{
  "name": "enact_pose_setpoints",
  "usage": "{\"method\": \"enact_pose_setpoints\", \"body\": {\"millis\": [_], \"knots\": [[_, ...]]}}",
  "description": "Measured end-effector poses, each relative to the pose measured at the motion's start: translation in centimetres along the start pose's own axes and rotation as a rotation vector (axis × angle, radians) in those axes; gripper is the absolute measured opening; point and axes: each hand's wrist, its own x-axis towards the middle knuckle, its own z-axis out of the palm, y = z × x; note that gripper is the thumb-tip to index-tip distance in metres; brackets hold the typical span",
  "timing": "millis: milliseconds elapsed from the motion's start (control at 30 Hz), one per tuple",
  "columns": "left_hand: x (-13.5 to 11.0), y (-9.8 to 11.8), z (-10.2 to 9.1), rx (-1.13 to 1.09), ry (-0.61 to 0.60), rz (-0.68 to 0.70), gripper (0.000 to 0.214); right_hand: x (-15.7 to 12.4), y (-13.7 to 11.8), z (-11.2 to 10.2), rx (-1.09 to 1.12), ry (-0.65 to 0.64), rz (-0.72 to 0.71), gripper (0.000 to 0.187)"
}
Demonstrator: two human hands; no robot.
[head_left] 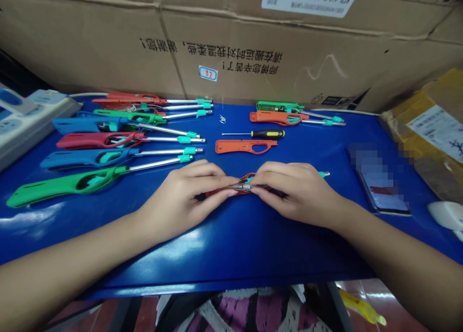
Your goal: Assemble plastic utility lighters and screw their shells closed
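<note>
My left hand [200,187] and my right hand [294,187] meet at the front middle of the table. Between their fingertips they pinch a small dark, see-through lighter part with a metal fitting [245,187]; the fingers cover most of it. Under them lies an opened orange lighter [249,177], partly hidden, its green tip showing past my right hand. Just behind rests a loose orange casing half [242,147]. Beyond that is a black and yellow screwdriver [267,134], with a few small screws [222,119] to its left.
Several long-necked lighters lie on the left, a green one [68,185] in front. Two opened ones, including an orange one [278,117], are at the back right. A phone [379,182], a carton [427,129] and a power strip [32,120] flank the blue table [224,255]. A big cardboard box [119,47] stands behind.
</note>
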Motion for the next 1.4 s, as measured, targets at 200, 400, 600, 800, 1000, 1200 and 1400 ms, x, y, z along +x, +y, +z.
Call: {"method": "enact_pose_setpoints", "body": {"millis": [200, 400, 600, 800, 1000, 1200, 1400], "knots": [[0.15, -0.30, -0.27, 0.037, -0.036, -0.077, 0.020, 0.06, 0.36, -0.05, -0.007, -0.078, 0.093, 0.021], [0.09, 0.07, -0.64, 0.105, -0.141, -0.172, 0.020, 0.03, 0.38, -0.25, -0.027, -0.156, 0.141, 0.033], [0.05, -0.06, -0.55, 0.134, -0.141, -0.137, 0.019, -0.06, 0.51, 0.06, -0.087, -0.139, 0.127, 0.039], [0.03, -0.11, -0.44, 0.142, -0.124, -0.148, 0.018, 0.09, 0.41, 0.18, -0.117, -0.149, 0.115, 0.033], [0.02, -0.19, -0.25, 0.122, -0.113, -0.147, 0.018, -0.01, 0.43, 0.28, -0.137, -0.135, 0.097, 0.031], [0.02, -0.19, -0.14, 0.091, -0.095, -0.184, 0.015, 0.00, 0.51, 0.51, -0.125, -0.125, 0.101, 0.030], [0.11, -0.24, -0.21, 0.112, -0.111, -0.198, 0.016, 0.14, 0.60, 0.06, -0.050, -0.134, 0.080, 0.028]]}}
